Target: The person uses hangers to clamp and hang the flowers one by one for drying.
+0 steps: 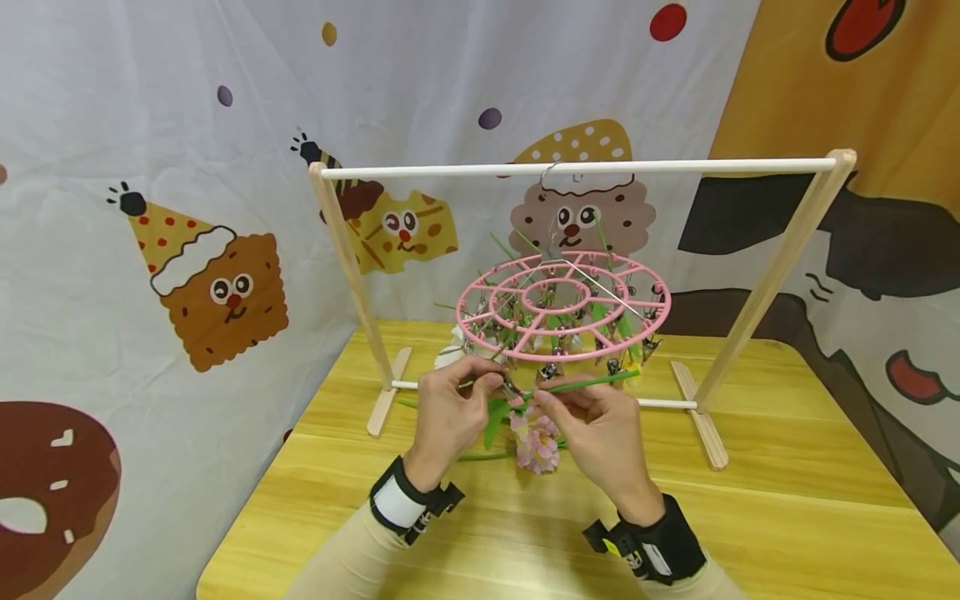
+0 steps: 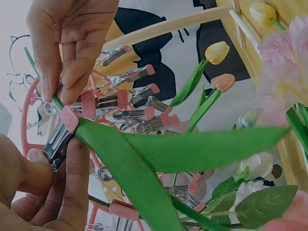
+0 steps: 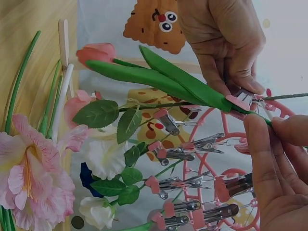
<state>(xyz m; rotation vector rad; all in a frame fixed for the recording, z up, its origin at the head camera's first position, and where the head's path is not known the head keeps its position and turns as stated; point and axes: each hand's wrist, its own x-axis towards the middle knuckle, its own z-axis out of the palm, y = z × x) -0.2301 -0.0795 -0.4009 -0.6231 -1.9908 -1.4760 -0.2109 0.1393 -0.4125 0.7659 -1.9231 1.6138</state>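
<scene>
L hand (image 1: pixel 453 408) is mostly curled in, thumb & fingers pinching a metal clip (image 2: pixel 57 142) w/ pink pads by its handles, prob. because pressing there parts its mouth. Just R of those fingertips, the stem (image 1: pixel 600 381) of the pink tulip (image 3: pixel 98 52) passes btwn the pads; whether they bite can't tell. Below L hand, leaves (image 2: pixel 207 149) & bloom point toward the table (image 1: pixel 510 542), prob. so the bare stem is what meets the clip. Btwn & below both hands is a pink lily (image 1: pixel 536 442), apart from the grip. Above & beyond them, a pink ring hanger (image 1: pixel 551 357) hangs off a white rod (image 1: pixel 450 171), apparently so its clips dangle within reach. R hand (image 1: pixel 600 425) is half curled, thumb & fingertips pinching that stem near the clip, likely to steady it; the cut end sticks out past its R side.
</scene>
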